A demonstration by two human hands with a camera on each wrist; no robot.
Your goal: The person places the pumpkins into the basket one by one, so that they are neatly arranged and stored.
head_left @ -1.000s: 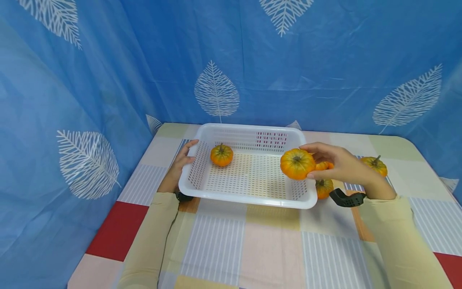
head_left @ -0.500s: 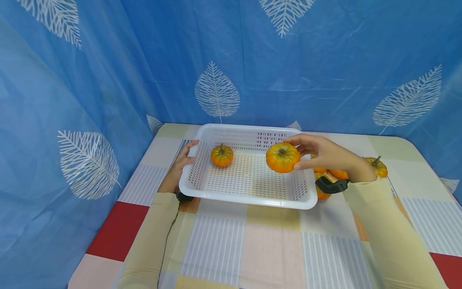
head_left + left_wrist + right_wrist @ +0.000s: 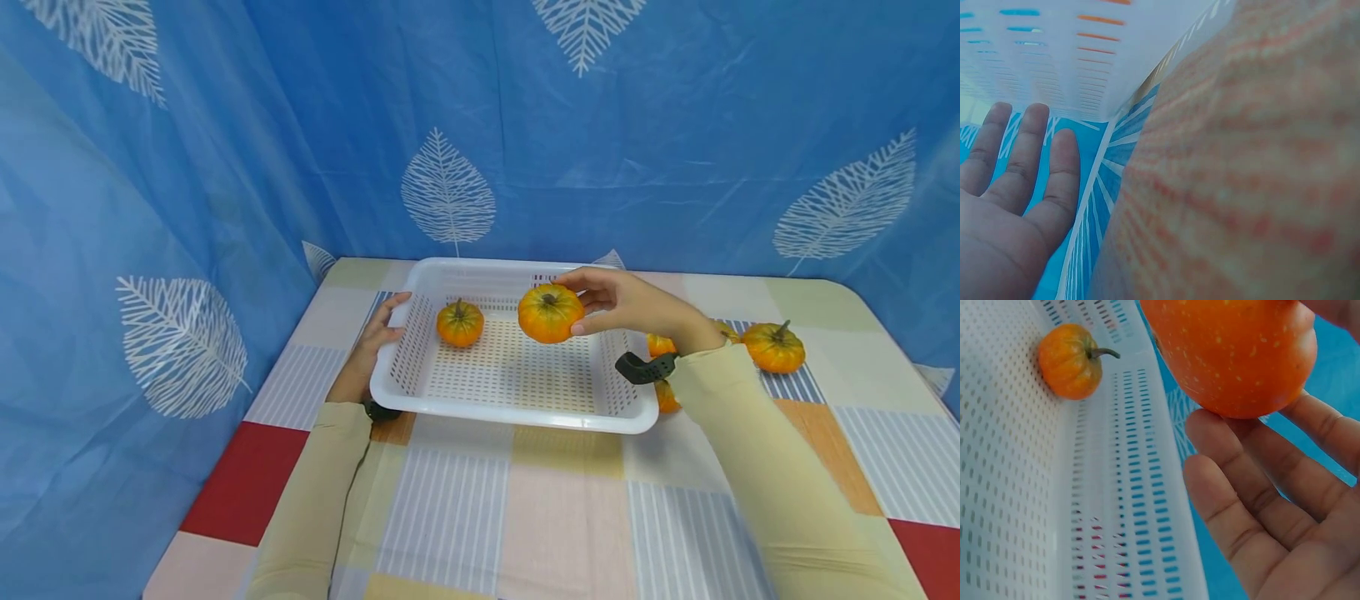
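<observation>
My right hand (image 3: 618,302) holds a small orange pumpkin (image 3: 550,313) by its side, thumb and fingers pinching it above the white perforated basket (image 3: 517,419). In the right wrist view the held pumpkin (image 3: 1241,353) is at the top, with some fingers curved beneath it. Another pumpkin with a stem (image 3: 460,323) sits inside the basket, toward the left end. My left hand (image 3: 367,350) lies against the basket's left rim. In the left wrist view its fingers (image 3: 1025,162) are fairly straight beside the perforated wall; the thumb is out of that view.
Several more pumpkins lie on the table right of the basket, one of them (image 3: 774,347) farther right; others are partly hidden by my right wrist and sleeve. A checked cloth (image 3: 562,517) covers the table. A blue leaf-patterned curtain (image 3: 637,167) hangs behind and at left.
My right hand has carried the pumpkin leftward and slightly farther back, from the basket's right rim to over its middle. The left hand and basket have stayed in place.
</observation>
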